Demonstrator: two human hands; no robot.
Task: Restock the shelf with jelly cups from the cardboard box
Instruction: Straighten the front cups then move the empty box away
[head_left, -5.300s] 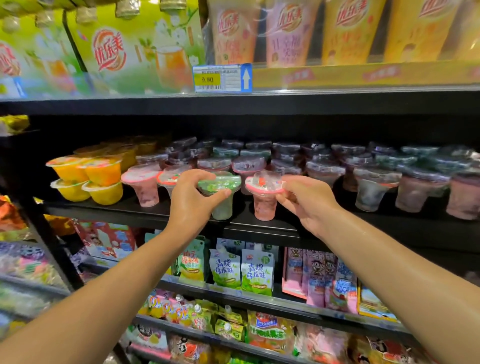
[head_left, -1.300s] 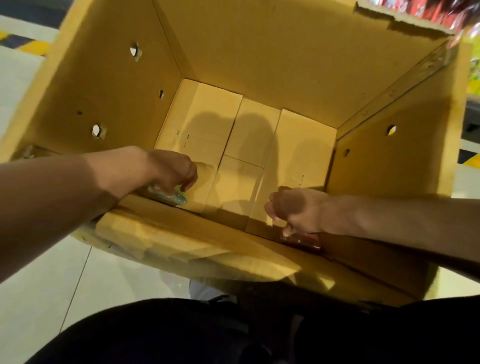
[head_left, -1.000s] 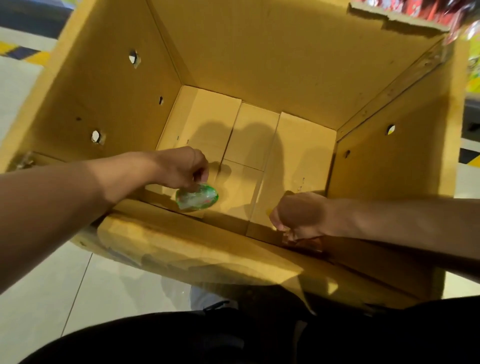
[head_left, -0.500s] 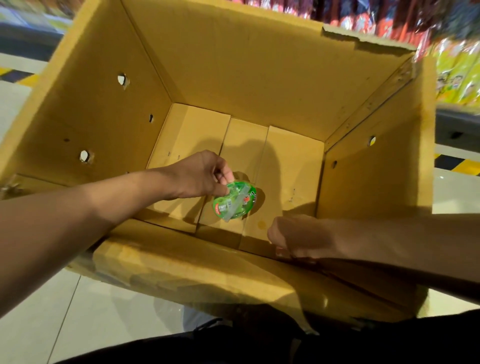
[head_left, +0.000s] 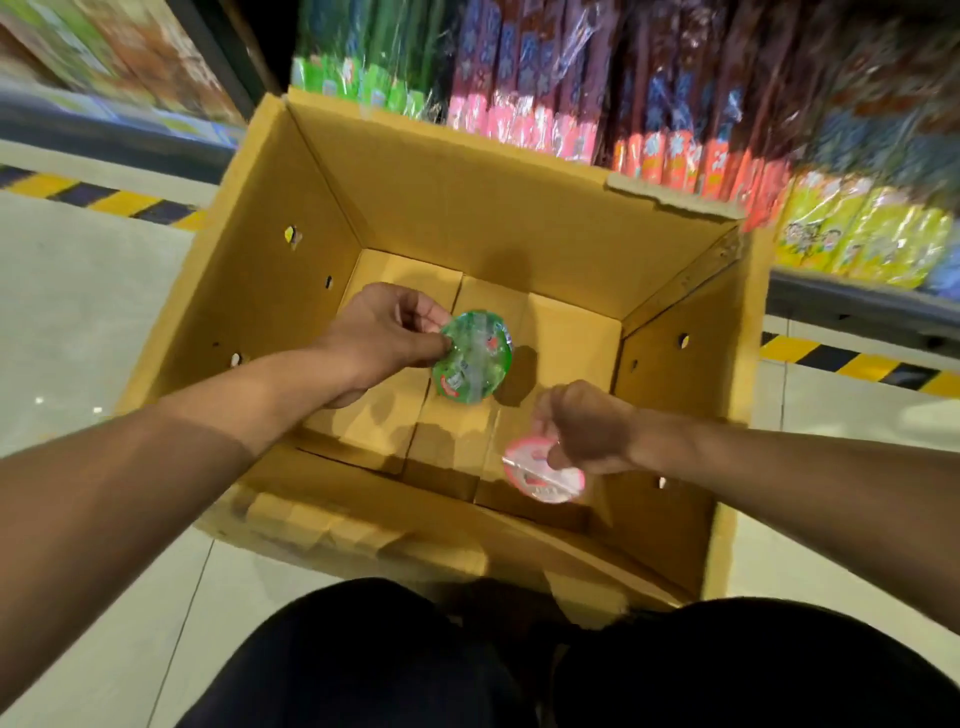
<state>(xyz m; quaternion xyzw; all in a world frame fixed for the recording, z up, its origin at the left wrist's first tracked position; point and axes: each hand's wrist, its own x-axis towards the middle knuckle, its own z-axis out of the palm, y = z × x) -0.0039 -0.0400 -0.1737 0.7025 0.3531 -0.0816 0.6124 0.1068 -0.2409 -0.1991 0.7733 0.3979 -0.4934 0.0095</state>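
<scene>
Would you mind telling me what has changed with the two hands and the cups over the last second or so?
The left hand has lifted the green cup from the near left of the box floor to mid-box. The right hand has raised a pink cup, hidden before, into view. Both grips stayed closed; the box floor stayed bare.

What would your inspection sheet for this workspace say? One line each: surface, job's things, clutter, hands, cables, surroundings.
Surface: pale tiled floor under an open cardboard box.
Job's things: green cup and pink cup, both held over the box; no other cups visible on the box bottom.
Clutter: nothing seen.
Hands: left hand pinches the green cup's rim; right hand grips the pink cup.
Cables: nothing seen.
Surroundings: blurred packets on shelving behind; striped tape on the floor.
</scene>
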